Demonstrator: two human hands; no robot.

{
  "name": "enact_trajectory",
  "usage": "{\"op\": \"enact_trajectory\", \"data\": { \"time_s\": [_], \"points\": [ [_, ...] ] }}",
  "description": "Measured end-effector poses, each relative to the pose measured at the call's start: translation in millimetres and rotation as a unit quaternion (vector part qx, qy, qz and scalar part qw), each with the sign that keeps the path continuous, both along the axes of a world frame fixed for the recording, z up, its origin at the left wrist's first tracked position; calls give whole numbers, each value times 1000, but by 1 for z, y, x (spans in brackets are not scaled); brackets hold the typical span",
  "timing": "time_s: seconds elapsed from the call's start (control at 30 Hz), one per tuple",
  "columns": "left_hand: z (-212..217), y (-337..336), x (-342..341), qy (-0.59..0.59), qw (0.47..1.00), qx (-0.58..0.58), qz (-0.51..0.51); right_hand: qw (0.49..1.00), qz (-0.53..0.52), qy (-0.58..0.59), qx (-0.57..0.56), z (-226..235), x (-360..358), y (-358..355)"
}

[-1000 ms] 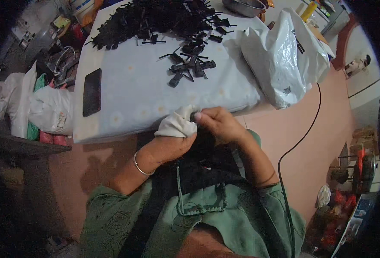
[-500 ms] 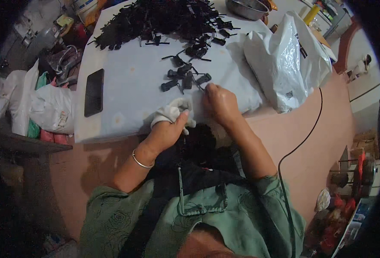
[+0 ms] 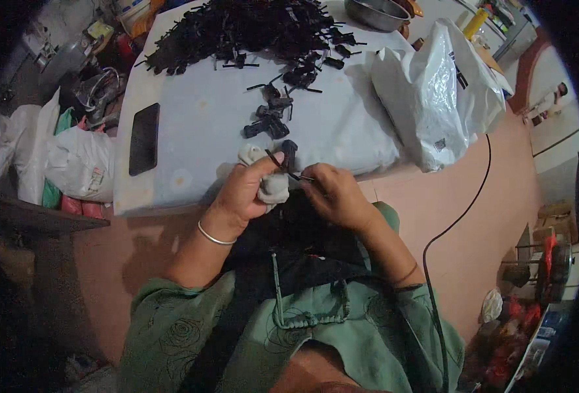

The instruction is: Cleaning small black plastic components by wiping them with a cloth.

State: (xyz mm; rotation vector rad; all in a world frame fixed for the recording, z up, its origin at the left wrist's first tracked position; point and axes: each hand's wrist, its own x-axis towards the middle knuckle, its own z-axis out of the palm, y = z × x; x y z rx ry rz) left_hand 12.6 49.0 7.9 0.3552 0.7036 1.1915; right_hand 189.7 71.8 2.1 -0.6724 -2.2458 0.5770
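My left hand point(image 3: 240, 190) is closed around a bunched white cloth point(image 3: 275, 187). Its thumb presses on a thin black strip point(image 3: 273, 157) slanting toward the right hand. My right hand point(image 3: 335, 193) pinches at the strip's lower end; whether a small tool is in those fingers I cannot make out. A dark block-shaped plastic part point(image 3: 289, 154) stands right beside the left thumb; whether it is held or rests on the table is unclear. Just beyond the hands lies a small group of black plastic parts point(image 3: 268, 124).
A large heap of black parts point(image 3: 237, 29) covers the table's far side. On the cloth-covered table point(image 3: 191, 144) lie a black phone point(image 3: 144, 139), a white plastic bag point(image 3: 427, 98) and a metal bowl point(image 3: 378, 13). More bags point(image 3: 80, 164) sit at the left. A black cable point(image 3: 459, 226) hangs at right.
My right hand has drawn back from the group of parts toward my body and meets the left. The black strip now spans between them. The group beyond has fewer parts.
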Motion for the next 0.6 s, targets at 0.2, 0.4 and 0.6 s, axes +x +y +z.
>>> {"op": "enact_trajectory", "data": {
  "time_s": [0.2,0.4,0.6],
  "points": [
    [10,-15,8,362,915,165,60,996,-75,39,-32,22,-16,-15],
    [10,-24,10,396,885,245,-27,946,-104,108,-288,14,-18,-1],
    [2,-19,10,508,794,322,95,965,-20,88,-246,7,-17,-5]
  ]
}}
